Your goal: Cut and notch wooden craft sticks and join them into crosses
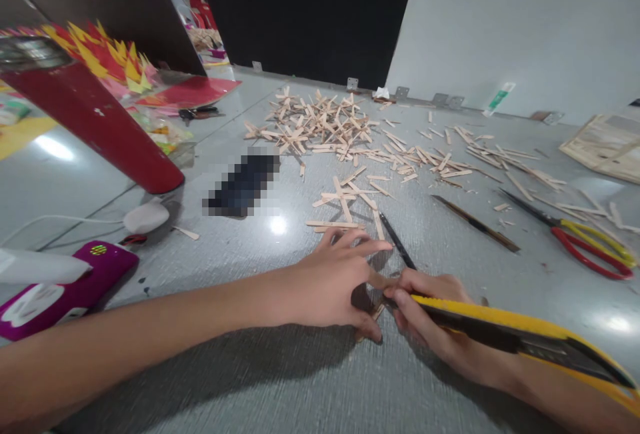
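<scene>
My right hand [435, 307] is closed round a yellow and black tool [500, 327], its tip end pointing left near my other hand's fingers. My left hand [345, 281] lies palm down with fingers spread, its thumb and index finger on either side of a small wooden stick piece [379, 313] on the surface. Most of that piece is hidden under the hands. A black pen-like tool [397, 241] lies just beyond my right hand. Crossed wooden sticks [344, 199] lie ahead of my left hand.
Beyond lies a pile of joined sticks [320, 121]. To the right are a narrow blade-like tool [475, 221] and red-yellow scissors [595, 241]. At left are a blurred dark object [243, 184], a red post [105, 121], a white plug [146, 216] and a purple box [100, 274].
</scene>
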A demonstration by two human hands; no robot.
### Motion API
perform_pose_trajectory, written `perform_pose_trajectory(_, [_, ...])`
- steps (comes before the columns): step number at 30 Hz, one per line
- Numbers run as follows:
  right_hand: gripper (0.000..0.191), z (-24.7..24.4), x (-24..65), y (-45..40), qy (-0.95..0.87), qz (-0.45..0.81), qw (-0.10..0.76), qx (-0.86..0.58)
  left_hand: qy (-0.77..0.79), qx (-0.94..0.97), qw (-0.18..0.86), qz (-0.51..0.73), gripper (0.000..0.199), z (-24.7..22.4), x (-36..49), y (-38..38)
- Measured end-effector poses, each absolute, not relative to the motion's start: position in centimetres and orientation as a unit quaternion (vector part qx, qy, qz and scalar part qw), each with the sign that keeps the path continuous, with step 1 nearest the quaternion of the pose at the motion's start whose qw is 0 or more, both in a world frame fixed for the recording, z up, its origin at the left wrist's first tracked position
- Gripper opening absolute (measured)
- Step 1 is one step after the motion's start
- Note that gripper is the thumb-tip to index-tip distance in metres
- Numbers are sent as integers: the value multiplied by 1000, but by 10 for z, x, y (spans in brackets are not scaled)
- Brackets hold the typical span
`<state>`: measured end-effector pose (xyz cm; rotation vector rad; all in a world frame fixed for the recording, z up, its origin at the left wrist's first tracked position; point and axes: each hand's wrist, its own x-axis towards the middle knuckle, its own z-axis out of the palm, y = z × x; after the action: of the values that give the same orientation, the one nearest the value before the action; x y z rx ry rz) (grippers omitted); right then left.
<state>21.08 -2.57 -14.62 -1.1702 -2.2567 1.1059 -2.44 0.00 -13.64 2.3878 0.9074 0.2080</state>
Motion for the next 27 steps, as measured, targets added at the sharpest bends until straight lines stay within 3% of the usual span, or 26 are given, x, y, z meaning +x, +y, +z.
perform_pose_trajectory(20, [33,-148,212,-27,-831,358,195,-378,339,900,265,68,44,-133,-23,-2])
perform_pose_trajectory(24, [37,-143,212,-29,-794,385,234,-408,338,897,277,75,57,-135,-24,-5])
perform_pose_trajectory(27, [28,-142,213,-30,-774,347,294,-440,360,882,280,121,75,-137,-23,-11])
